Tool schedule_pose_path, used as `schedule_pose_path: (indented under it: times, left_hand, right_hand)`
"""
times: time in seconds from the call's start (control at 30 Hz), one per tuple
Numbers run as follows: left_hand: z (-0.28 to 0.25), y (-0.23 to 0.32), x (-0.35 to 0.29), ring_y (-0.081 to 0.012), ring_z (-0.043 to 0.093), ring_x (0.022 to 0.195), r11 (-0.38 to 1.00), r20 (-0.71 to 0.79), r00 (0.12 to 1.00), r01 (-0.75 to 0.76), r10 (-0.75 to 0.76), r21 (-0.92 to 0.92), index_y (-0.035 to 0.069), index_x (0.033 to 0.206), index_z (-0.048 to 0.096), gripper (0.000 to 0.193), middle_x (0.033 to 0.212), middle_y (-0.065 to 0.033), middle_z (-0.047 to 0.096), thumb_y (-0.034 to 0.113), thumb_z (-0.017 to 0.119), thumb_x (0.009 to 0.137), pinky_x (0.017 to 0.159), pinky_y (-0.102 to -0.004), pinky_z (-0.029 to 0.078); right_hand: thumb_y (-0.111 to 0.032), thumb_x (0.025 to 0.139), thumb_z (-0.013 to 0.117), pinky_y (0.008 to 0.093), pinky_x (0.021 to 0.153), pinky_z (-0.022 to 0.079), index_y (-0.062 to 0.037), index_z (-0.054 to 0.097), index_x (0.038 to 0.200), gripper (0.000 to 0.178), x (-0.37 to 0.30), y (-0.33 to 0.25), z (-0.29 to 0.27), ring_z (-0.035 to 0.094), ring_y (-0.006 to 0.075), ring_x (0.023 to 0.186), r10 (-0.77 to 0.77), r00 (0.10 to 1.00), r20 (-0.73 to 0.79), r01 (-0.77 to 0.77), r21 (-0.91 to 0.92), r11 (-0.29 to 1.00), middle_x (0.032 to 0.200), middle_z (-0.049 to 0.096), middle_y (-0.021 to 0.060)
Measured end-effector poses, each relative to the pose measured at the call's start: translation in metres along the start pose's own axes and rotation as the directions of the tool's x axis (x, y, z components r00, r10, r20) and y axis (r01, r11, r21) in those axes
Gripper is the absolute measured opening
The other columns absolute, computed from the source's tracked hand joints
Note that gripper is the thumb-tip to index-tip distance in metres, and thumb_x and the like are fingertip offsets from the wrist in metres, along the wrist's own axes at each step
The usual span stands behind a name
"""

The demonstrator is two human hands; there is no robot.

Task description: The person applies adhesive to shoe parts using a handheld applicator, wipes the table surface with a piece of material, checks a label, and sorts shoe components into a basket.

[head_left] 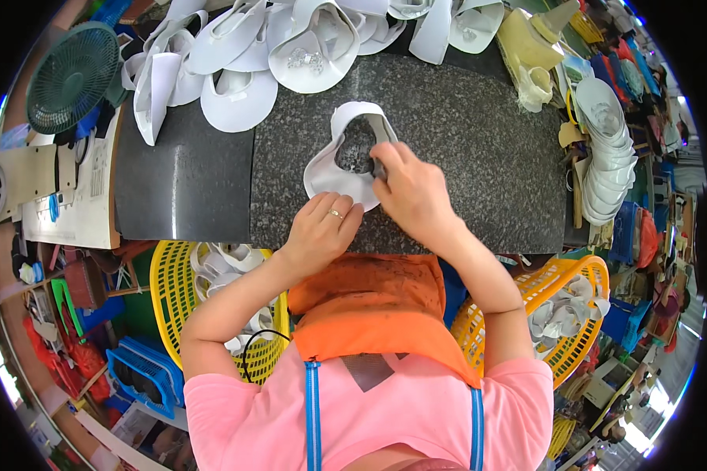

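Note:
On the dark speckled work slab lies a white, smooth piece shaped like a shoe upper (344,181), with a rounded front towards me and a looped band behind an oval opening. My left hand (322,228), a ring on one finger, presses its bent fingers onto the near left edge of the upper. Closed in a fist, my right hand (413,188) grips a small dark tool (379,169) at the right side of the opening. Most of that tool is hidden by the fingers, so its kind cannot be made out.
Several white uppers (239,100) crowd the slab's far edge. A pale yellow, crusted pot (536,86) stands far right, near a nested stack of white uppers (607,180). Below the slab are yellow baskets (169,306) (597,271) of white pieces. A green fan (75,77) stands left.

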State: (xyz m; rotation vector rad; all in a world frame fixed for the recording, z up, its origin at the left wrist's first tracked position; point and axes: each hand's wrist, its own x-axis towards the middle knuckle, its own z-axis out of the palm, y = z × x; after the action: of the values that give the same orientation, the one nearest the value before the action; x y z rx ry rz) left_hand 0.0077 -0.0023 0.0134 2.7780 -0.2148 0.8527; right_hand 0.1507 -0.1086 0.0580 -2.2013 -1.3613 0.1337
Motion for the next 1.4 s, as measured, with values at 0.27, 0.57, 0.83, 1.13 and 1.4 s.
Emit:
schedule_pose_path:
  times: [0.27,0.57,0.83,1.13,1.4]
  left_hand:
    - [-0.032,-0.007,0.000,-0.0207,0.058,0.078,0.605,-0.057,0.683,0.601,-0.728,-0.522,0.000,0.099,0.060,0.023,0.084,-0.0083,0.054,-0.007,0.056,0.077,0.071,-0.0273,0.047]
    - [-0.043,-0.013,-0.025,-0.0105,0.061,0.081,-0.213,0.313,0.352,0.296,-0.882,-0.931,-0.002,0.101,0.058,0.019,0.092,-0.0072,0.064,-0.006,0.057,0.082,0.071,-0.0233,0.050]
    - [-0.050,-0.022,-0.044,-0.0136,0.063,0.079,-0.225,0.292,0.243,0.269,-0.925,-0.937,-0.004,0.103,0.058,0.021,0.093,-0.0094,0.064,-0.005,0.056,0.083,0.073,-0.0277,0.053]
    - [-0.126,-0.022,-0.142,-0.0204,0.063,0.092,-0.196,0.188,-0.059,0.164,-0.980,-0.967,-0.005,0.116,0.052,0.034,0.105,-0.0123,0.061,-0.002,0.056,0.082,0.082,-0.0324,0.053]
    - [-0.199,0.081,-0.363,-0.0216,0.060,0.094,-0.121,-0.045,-0.638,0.214,-0.769,-0.969,-0.005,0.111,0.054,0.030,0.102,-0.0119,0.062,-0.002,0.058,0.082,0.086,-0.0337,0.049]
  right_hand:
    - [0.004,0.082,0.055,0.0241,0.061,0.055,0.0026,0.047,0.119,0.037,-0.005,-0.002,-0.064,0.063,0.0165,0.077,0.393,0.801,-0.451,0.222,0.834,0.505,0.096,0.058,0.0125]
    - [0.006,0.076,0.062,0.0296,0.065,0.050,-0.0032,0.063,0.099,0.025,0.017,-0.017,-0.002,0.061,0.0214,0.073,-0.030,0.993,-0.115,0.093,0.597,0.796,0.087,0.059,0.0102]
    - [0.009,0.061,0.062,0.0352,0.073,0.048,-0.0018,0.062,0.099,0.039,0.023,-0.026,-0.015,0.058,0.0295,0.084,-0.562,0.827,0.035,0.481,0.475,0.737,0.093,0.058,0.0100]
    - [0.008,0.076,0.060,0.0283,0.078,0.050,-0.0013,0.061,0.108,0.034,0.011,-0.022,0.002,0.060,0.0178,0.093,0.028,0.983,-0.179,0.074,0.539,0.839,0.104,0.063,0.0107]
    - [-0.004,0.086,0.054,0.0256,0.069,0.051,0.0060,0.057,0.112,0.027,-0.009,-0.018,0.002,0.062,0.0158,0.080,0.144,0.985,-0.092,-0.071,0.547,0.834,0.103,0.062,0.0136]
